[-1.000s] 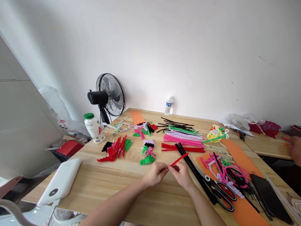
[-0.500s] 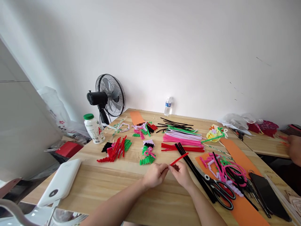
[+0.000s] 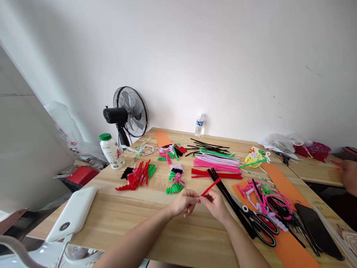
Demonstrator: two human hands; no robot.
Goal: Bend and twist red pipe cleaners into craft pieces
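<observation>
A red pipe cleaner (image 3: 211,187) sticks up and to the right from between my fingertips. My right hand (image 3: 214,204) pinches it between thumb and forefinger. Touching its lower end, my left hand (image 3: 185,202) is closed in a pinch, its other fingers curled. Beyond my hands lies a shaped piece of coiled green, black and lilac pipe cleaners with a pink bow (image 3: 176,180). To its left rests a pile of red, green and black pipe cleaners (image 3: 139,175). Bundles of pink pipe cleaners (image 3: 214,164) and black pipe cleaners (image 3: 231,203) lie to the right.
Scissors (image 3: 262,223), a phone (image 3: 319,230) and orange sheets (image 3: 292,247) are at right. A white power bank (image 3: 74,212) and a white bottle with green cap (image 3: 112,152) stand left. A fan (image 3: 131,111), a water bottle (image 3: 199,125) and another person's hand (image 3: 350,176) are farther off.
My left hand has rolled slightly, its lower fingers now loosened and showing below. The red pipe cleaner has shifted slightly left and up with my right fingers.
</observation>
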